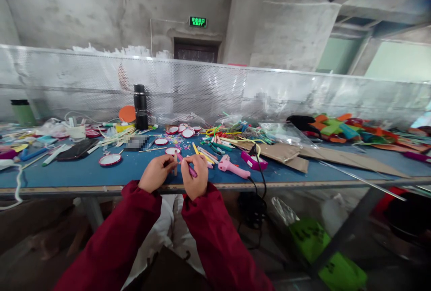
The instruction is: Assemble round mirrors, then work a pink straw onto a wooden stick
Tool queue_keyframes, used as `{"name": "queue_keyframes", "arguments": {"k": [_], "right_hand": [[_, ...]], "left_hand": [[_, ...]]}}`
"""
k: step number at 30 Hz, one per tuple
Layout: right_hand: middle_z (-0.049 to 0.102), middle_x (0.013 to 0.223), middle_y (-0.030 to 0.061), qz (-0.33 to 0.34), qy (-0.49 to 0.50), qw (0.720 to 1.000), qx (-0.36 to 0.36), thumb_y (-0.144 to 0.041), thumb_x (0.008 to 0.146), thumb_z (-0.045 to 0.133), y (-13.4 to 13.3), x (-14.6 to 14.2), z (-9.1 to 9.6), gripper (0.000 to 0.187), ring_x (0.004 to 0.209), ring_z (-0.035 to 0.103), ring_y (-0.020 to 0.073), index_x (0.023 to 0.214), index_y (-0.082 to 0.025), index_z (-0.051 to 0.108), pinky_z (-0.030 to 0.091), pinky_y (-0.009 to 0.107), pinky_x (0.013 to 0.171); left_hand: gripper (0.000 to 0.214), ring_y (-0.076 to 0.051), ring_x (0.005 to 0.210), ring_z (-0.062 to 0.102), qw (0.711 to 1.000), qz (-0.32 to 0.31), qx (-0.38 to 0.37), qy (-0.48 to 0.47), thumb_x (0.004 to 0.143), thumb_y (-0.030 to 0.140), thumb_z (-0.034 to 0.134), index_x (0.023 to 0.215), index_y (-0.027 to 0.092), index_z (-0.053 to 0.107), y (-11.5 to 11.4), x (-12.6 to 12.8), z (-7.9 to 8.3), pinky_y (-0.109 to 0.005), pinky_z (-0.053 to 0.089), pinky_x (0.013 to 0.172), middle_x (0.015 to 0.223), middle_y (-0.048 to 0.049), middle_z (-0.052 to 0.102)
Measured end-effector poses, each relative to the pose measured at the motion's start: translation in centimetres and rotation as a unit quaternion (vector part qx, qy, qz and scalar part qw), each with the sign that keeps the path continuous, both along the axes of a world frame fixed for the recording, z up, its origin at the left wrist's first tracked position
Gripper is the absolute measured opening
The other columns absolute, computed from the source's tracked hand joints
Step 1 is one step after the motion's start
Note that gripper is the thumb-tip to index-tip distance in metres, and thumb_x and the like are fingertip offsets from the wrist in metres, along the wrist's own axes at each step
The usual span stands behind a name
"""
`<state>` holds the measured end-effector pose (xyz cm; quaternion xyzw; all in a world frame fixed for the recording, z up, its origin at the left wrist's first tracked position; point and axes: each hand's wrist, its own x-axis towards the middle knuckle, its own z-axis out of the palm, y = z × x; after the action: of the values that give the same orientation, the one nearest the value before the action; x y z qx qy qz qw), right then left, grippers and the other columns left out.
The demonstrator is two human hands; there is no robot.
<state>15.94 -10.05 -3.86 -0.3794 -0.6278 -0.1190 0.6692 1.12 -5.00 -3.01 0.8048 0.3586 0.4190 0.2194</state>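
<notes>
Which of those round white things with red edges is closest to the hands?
The red-edged round one just beyond the left hand. The stick that hand holds overlaps it in view; the others sit farther away.

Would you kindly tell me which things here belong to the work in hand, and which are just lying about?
Apparently in use:
wooden stick, in the left hand
purple pen, in the right hand

Seemingly just lying about:
black bottle
green bottle
cardboard

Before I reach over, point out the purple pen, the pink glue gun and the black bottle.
Purple pen (192,172), head view: its exposed lower end.
Pink glue gun (236,169), head view: its handle.
Black bottle (140,108), head view: middle of its body.
</notes>
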Motion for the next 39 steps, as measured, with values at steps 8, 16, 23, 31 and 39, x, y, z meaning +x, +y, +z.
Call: {"name": "queue_keyframes", "arguments": {"k": [8, 16, 23, 31, 39], "right_hand": [[0.065, 0.075, -0.0003, -0.003, -0.002, 1.000, 0.009, -0.021, 0.090, 0.056, 0.15, 0.02, -0.07, 0.013, 0.076, 0.058, 0.0169, 0.077, -0.022, 0.056, 0.041, 0.037, 0.089], [0.065, 0.075, -0.0004, -0.002, -0.008, 1.000, -0.001, -0.021, 0.091, 0.054, 0.16, 0.01, -0.08, 0.013, 0.076, 0.059, 0.0168, 0.078, -0.022, 0.056, 0.040, 0.037, 0.090], [0.064, 0.074, -0.0011, -0.005, -0.019, 1.000, -0.017, -0.022, 0.092, 0.054, 0.21, -0.04, -0.23, 0.013, 0.074, 0.059, 0.0161, 0.079, -0.023, 0.056, 0.039, 0.039, 0.095], [0.065, 0.074, -0.0004, -0.021, -0.010, 1.000, -0.007, -0.022, 0.091, 0.054, 0.27, 0.03, -0.19, 0.014, 0.075, 0.058, 0.0169, 0.078, -0.023, 0.056, 0.040, 0.037, 0.091], [0.064, 0.074, -0.0011, -0.010, -0.020, 1.000, -0.005, -0.021, 0.091, 0.053, 0.13, -0.06, -0.08, 0.014, 0.073, 0.059, 0.0160, 0.078, -0.022, 0.055, 0.039, 0.038, 0.092]], "left_hand": [[0.036, -0.013, 0.064, 0.049, 1.000, -0.003, 0.000, -0.002, 0.091, 0.045, 0.052, 0.067, 0.018, 0.056, 0.13, 0.01, 0.11, -0.025, 0.036, 0.062, 0.064, 0.0024, 0.055], [0.036, -0.013, 0.062, 0.049, 1.000, -0.002, -0.001, 0.006, 0.091, 0.044, 0.052, 0.065, 0.018, 0.054, 0.15, -0.03, -0.03, -0.025, 0.035, 0.061, 0.062, 0.0031, 0.054], [0.035, -0.012, 0.062, 0.047, 1.000, -0.004, 0.007, 0.011, 0.091, 0.044, 0.051, 0.068, 0.018, 0.055, 0.33, -0.02, -0.23, -0.025, 0.034, 0.060, 0.063, 0.0034, 0.053], [0.036, -0.013, 0.063, 0.049, 1.000, -0.005, 0.014, 0.012, 0.092, 0.044, 0.051, 0.067, 0.018, 0.055, 0.00, 0.02, 0.18, -0.024, 0.036, 0.062, 0.064, 0.0027, 0.055], [0.037, -0.014, 0.064, 0.051, 1.000, -0.004, 0.009, 0.013, 0.091, 0.046, 0.050, 0.068, 0.018, 0.057, 0.16, -0.03, 0.08, -0.025, 0.037, 0.062, 0.065, 0.0015, 0.058]]}}
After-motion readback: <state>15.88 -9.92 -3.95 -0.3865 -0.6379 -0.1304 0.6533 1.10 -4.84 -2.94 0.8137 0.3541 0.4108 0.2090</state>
